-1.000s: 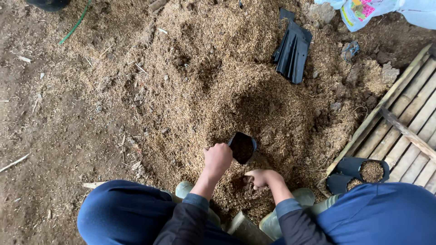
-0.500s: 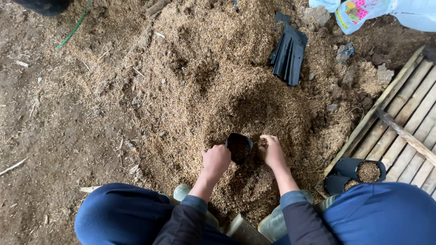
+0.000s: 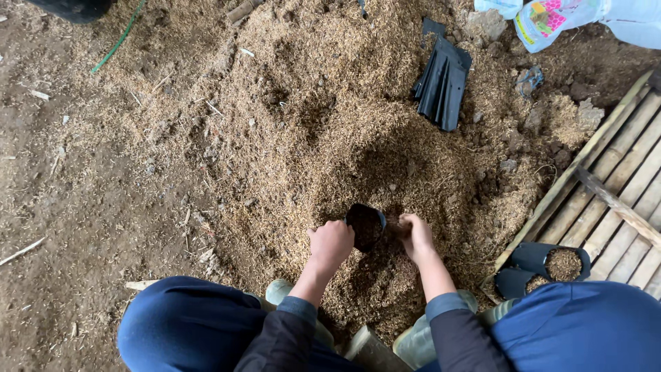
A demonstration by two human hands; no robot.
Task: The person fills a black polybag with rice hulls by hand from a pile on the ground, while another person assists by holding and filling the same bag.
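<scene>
Dirt floor w/ a big husk pile point(image 3: 358, 138). Left hand point(image 3: 332, 242) is gripping a part-full black bag point(image 3: 365, 226), right hand point(image 3: 415, 236) is pinching its rim; two filled bags point(image 3: 547, 265) are sitting nearby, flat stack point(image 3: 442, 83) is waiting.

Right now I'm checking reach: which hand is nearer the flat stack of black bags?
Right. The right hand sits below the stack, slightly to its left; the left hand is farther left, gripping the small black bag.

I note soft even daylight, no glare, faint shadow in the hollows of the husk pile point(image 3: 358, 138), focus sharp throughout, slight wide-angle stretch at the edges
</scene>
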